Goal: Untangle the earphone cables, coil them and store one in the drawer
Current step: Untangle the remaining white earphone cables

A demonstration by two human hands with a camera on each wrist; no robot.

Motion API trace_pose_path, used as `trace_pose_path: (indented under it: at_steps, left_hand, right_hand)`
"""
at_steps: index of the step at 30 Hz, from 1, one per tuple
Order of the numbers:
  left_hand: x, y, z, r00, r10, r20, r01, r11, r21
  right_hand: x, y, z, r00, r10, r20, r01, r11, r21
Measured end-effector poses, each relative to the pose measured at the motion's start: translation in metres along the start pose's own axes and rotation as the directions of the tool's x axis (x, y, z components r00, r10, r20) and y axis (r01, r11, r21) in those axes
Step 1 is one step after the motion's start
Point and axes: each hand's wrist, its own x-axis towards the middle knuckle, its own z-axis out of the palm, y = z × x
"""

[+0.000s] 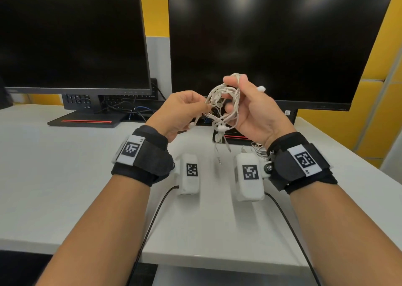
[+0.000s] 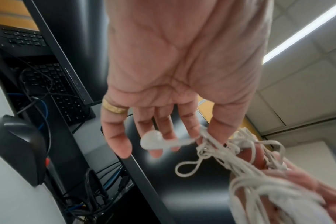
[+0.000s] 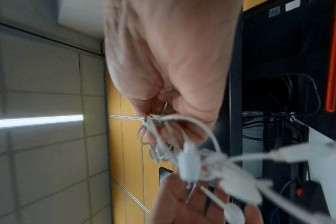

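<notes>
A tangled bundle of white earphone cables (image 1: 221, 102) hangs in the air at the centre of the head view, held between both hands above the white desk (image 1: 65, 166). The right hand (image 1: 252, 111) has its fingers and thumb curled round the upper loops of the tangle, palm turned inward; an earbud (image 1: 261, 88) sticks out just right of that hand. The left hand (image 1: 178, 111) pinches a few strands at the left side of the bundle — in the left wrist view, the thumb and forefinger close on the cord while the other fingers (image 2: 117, 141) stay loosely spread, one wearing a gold ring (image 2: 113, 106). Another earbud (image 2: 152, 140) lies across those fingers. Loose ends and plugs (image 1: 219, 153) dangle from the bottom of the tangle toward the desk. A second heap of white cable (image 1: 258, 149) lies on the desk, just beyond the right wrist. Both wrists carry black straps with white camera units. Behind, two dark monitors fill the frame — the left monitor (image 1: 71, 35) at upper left, the right monitor (image 1: 282, 35) at upper right.
</notes>
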Motion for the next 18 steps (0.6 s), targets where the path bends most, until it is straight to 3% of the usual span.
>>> trace_pose_path:
  at_steps: [5, 9, 12, 15, 18]
  left_hand:
    - [0.0027, -0.0027, 0.0017, 1.000, -0.008, -0.008, 0.008, 1.000, 0.005]
    - [0.0021, -0.0002, -0.0032, 0.999, 0.051, -0.008, -0.051, 0.956, -0.290]
    - [0.0033, -0.0006, -0.0006, 0.993, 0.045, -0.110, -0.081, 0.932, -0.353]
    - [0.0040, -0.0011, 0.0005, 0.976, 0.044, -0.212, -0.114, 0.937, -0.330]
    - [0.0034, 0.0014, -0.0012, 0.987, -0.005, -0.160, -0.063, 0.905, -0.421]
  right_hand:
    - [0.0007, 0.0016, -0.0030, 1.000, -0.010, 0.027, 0.012, 0.998, -0.061]
    - [0.0037, 0.0031, -0.0055, 0.992, 0.019, -0.123, -0.037, 0.988, -0.151]
    - [0.0069, 0.0072, -0.0078, 0.973, 0.044, -0.228, -0.093, 0.974, -0.208]
    - [0.0086, 0.0055, -0.0076, 0.965, 0.097, -0.243, -0.118, 0.990, -0.074]
    - [0.0080, 0.0021, -0.0064, 0.972, 0.117, -0.204, -0.102, 0.991, 0.082]
